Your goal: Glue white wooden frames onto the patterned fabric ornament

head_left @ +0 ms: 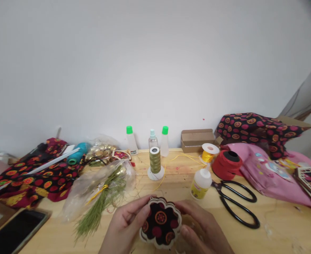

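Ornament (161, 220): held in both hands low over the bench (250, 238), its dark patterned face in view.
Left hand (129, 222): left edge gripped, thumb laid on the face, other fingers partly hidden behind.
Right hand (204, 225): right edge held by the fingers, thumb set at the rim.
Glue (201, 185): stood upright beyond the right hand.
Scissors (240, 220): laid right of the glue, blades mostly hidden.
Green spool (155, 161): stood upright beyond the ornament.
Threads (91, 215): tied with yellow, laid left of the left hand.
Red spool (227, 166): placed near the yellow spool (207, 156).
Phone (16, 231): laid at far left.
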Available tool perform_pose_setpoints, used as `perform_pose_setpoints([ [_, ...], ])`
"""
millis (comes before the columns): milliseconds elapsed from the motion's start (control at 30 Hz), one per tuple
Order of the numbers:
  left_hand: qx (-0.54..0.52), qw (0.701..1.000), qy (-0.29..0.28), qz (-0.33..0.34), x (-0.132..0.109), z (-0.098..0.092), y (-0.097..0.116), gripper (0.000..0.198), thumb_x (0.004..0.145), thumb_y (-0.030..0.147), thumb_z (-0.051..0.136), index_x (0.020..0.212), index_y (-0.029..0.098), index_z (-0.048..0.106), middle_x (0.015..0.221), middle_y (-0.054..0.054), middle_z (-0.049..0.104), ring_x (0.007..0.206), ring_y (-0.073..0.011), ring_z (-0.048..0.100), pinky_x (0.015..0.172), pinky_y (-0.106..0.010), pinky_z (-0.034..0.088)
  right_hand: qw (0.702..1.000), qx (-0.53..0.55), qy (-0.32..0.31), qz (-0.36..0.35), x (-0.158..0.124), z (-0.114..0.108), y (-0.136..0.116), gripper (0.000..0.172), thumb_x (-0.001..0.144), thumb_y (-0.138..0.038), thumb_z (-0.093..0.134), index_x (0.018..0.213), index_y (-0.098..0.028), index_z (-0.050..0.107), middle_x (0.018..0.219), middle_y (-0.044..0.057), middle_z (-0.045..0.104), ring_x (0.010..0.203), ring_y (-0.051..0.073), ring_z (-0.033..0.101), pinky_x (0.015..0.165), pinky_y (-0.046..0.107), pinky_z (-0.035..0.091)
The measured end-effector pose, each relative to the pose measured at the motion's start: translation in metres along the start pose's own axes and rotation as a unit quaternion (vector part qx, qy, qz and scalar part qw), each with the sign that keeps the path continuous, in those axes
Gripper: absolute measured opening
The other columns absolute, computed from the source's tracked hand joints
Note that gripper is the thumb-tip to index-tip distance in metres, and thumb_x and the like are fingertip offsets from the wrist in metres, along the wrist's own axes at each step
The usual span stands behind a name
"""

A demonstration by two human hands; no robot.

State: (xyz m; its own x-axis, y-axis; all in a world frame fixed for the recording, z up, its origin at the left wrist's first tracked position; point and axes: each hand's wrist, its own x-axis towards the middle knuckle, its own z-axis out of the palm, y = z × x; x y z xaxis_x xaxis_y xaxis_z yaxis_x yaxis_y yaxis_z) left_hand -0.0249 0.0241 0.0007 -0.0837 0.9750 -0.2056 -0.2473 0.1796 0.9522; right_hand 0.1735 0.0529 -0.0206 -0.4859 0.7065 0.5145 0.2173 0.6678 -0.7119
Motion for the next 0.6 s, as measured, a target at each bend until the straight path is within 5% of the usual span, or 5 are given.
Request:
perform_pose_setpoints([
  [200, -0.057, 0.998, -0.014, -0.027, 0.0035, -0.0003, -0.0025, 0.032, 0.063, 0.034, 0.074, 0.091, 0.019, 0.072, 0.085, -0.008, 0.074, 0.082, -0.0222, 0.067, 0.075, -0.028, 0.051, 0.997, 0.053, -0.027, 0.052, 0.0105, -0.0013, -0.0124, 0.033, 0.088, -0.033, 0.039, 0.083, -0.014, 0.066, 0.07, 0.008, 0.064, 0.067, 0.016, 0.06, 0.06, 0.024, 0.046],
  [467, -0.097, 0.994, -0.027, -0.053, 0.0059, 0.0018, -0.0038, 0.029, 0.061, 0.03, 0.076, 0.088, 0.019, 0.072, 0.08, -0.007, 0.074, 0.074, -0.0189, 0.068, 0.067, -0.022, 0.051, 0.983, 0.118, -0.029, 0.137, 0.0059, 0.0033, -0.0086, 0.035, 0.086, -0.034, 0.044, 0.074, -0.012, 0.068, 0.063, 0.005, 0.059, 0.06, 0.014, 0.054, 0.056, 0.023, 0.039],
  [600, -0.11, 0.991, -0.028, -0.073, 0.0057, 0.0044, -0.0016, 0.031, 0.061, 0.028, 0.077, 0.09, 0.018, 0.072, 0.079, -0.008, 0.074, 0.069, -0.0175, 0.068, 0.065, -0.022, 0.051, 0.954, 0.208, -0.025, 0.217, 0.0066, 0.007, -0.007, 0.033, 0.083, -0.039, 0.05, 0.075, -0.015, 0.071, 0.064, 0.003, 0.06, 0.061, 0.013, 0.051, 0.055, 0.022, 0.038],
])
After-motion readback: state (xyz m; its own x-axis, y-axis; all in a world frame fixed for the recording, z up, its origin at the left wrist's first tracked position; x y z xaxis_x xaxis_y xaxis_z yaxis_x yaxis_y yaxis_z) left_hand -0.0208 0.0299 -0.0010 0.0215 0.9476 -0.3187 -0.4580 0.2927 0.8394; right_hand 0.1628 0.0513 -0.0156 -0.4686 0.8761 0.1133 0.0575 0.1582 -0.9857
